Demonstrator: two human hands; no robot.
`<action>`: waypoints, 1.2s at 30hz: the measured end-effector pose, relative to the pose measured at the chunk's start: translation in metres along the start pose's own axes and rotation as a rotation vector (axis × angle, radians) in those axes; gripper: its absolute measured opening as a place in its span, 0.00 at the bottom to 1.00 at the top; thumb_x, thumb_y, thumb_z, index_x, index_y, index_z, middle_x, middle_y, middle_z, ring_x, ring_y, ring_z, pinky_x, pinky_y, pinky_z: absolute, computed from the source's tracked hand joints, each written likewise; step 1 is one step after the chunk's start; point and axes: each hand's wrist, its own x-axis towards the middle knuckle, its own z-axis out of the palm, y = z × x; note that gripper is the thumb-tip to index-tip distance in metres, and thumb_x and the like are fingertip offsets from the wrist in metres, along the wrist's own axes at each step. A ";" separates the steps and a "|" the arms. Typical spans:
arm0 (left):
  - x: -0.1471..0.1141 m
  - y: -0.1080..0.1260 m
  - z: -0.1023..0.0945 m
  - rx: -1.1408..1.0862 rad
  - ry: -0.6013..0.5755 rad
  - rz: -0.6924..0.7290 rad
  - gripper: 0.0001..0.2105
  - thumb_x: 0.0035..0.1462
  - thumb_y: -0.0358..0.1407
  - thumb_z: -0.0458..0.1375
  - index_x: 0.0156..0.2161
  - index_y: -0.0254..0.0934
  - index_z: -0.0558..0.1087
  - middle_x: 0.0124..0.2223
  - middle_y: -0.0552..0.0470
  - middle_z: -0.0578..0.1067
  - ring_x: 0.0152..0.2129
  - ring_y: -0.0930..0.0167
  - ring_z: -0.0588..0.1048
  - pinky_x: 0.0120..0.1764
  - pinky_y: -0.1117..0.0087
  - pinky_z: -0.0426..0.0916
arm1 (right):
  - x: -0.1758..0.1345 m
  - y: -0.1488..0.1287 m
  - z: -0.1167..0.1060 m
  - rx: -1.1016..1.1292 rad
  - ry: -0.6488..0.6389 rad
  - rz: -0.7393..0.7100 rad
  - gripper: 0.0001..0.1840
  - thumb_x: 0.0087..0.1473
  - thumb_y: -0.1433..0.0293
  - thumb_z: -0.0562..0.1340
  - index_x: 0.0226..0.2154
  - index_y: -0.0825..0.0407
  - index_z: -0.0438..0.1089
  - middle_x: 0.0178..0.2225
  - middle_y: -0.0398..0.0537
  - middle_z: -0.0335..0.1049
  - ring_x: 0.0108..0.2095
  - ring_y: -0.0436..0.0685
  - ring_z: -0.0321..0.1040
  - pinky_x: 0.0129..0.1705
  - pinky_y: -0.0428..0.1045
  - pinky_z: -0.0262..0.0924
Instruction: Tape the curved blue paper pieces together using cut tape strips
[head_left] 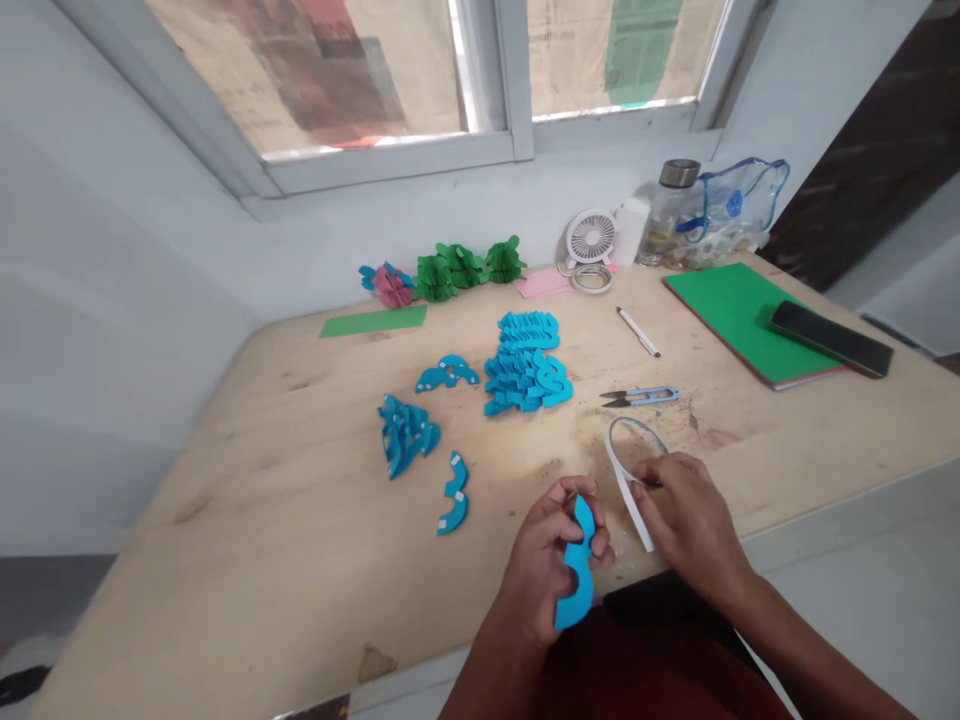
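A blue paper cut-out (576, 603) with a scalloped, curved outline is gripped in my left hand (534, 560), low at the table's front edge. My right hand (694, 515) is closed on a roll of white tape (613, 455), its fingers pinching the ring's near side while a loose strip hangs toward me. To the left, a similar blue cut-out (456, 500) with small white patches lies flat. Another patched cut-out (448, 372) rests farther back. Beside them is a folded cluster of blue pieces (407, 435), and a blue stack (525, 375) sits mid-table.
Snips (641, 396) and a white pen (638, 332) lie right of the stack. A phone (832, 338) rests on a green folder (757, 320). Along the wall stand green paper shapes (461, 268), a small fan (592, 237), another tape roll (592, 279) and a bottle (670, 215).
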 end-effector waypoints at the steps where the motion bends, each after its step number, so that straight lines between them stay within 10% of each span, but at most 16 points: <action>1: 0.001 -0.001 0.001 -0.003 -0.006 0.001 0.18 0.36 0.24 0.53 0.37 0.35 0.71 0.28 0.51 0.71 0.19 0.75 0.67 0.24 0.72 0.60 | -0.001 0.001 0.001 -0.003 0.010 -0.027 0.02 0.58 0.72 0.55 0.34 0.50 0.62 0.28 0.47 0.72 0.30 0.57 0.68 0.41 0.55 0.59; 13: 0.011 -0.016 0.026 0.173 0.119 -0.055 0.10 0.49 0.37 0.57 0.37 0.35 0.68 0.25 0.56 0.66 0.15 0.79 0.59 0.18 0.76 0.50 | -0.007 0.024 -0.002 -0.020 0.065 -0.039 0.03 0.57 0.75 0.56 0.33 0.51 0.63 0.26 0.43 0.72 0.28 0.54 0.69 0.49 0.57 0.52; 25: 0.014 -0.032 0.026 0.424 0.199 -0.090 0.14 0.41 0.37 0.66 0.30 0.36 0.65 0.19 0.63 0.61 0.11 0.84 0.49 0.15 0.80 0.44 | -0.008 0.017 0.003 -0.035 0.100 0.003 0.04 0.57 0.75 0.56 0.33 0.52 0.64 0.28 0.44 0.74 0.29 0.54 0.70 0.49 0.56 0.51; 36: -0.004 -0.010 0.008 0.686 0.242 0.171 0.09 0.43 0.30 0.62 0.32 0.36 0.68 0.26 0.58 0.69 0.15 0.81 0.57 0.19 0.79 0.52 | -0.013 0.012 0.011 -0.123 0.048 -0.018 0.04 0.55 0.75 0.56 0.33 0.51 0.64 0.28 0.44 0.74 0.29 0.55 0.71 0.49 0.56 0.53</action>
